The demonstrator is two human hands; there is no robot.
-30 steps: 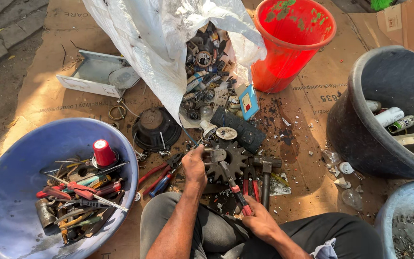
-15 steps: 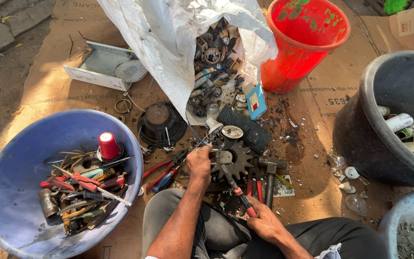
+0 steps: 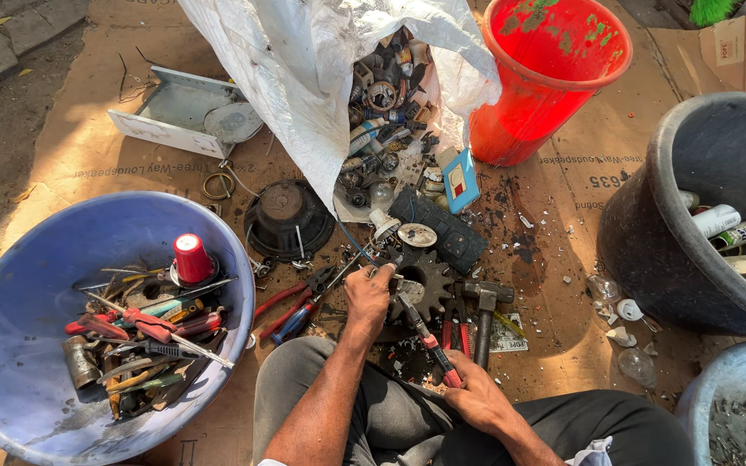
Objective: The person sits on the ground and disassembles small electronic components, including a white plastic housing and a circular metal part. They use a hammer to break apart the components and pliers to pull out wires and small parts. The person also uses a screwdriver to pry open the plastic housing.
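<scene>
Gear wheel [image 3: 429, 278], one, dark and toothed, lies flat on the cardboard sheet [image 3: 563, 173] just in front of the person's knees. Left hand [image 3: 369, 295] is closed over a small metal part at the gear's left edge, fingers curled, touching the wheel's rim. Right hand [image 3: 474, 399] sits nearer the body, below and to the right of the gear, fist wrapped round the red handle of one screwdriver [image 3: 425, 336], whose shaft slants up to the gear's hub. One hammer [image 3: 485, 311] lies just right of the gear, head touching its teeth or nearly so; cannot tell which. Two pairs of red-handled pliers [image 3: 291, 311] lie to the left of the left hand. One black speaker cone [image 3: 287, 217] sits beyond them. One white sack [image 3: 304, 78] spills mixed scrap parts above the gear. Containers: one blue basin [image 3: 10, 285] of hand tools at far left, one red bucket [image 3: 554, 86] at top, one dark tub [image 3: 649, 224] at right holding spray cans, one grey basin [image 3: 718, 397] at lower right.
</scene>
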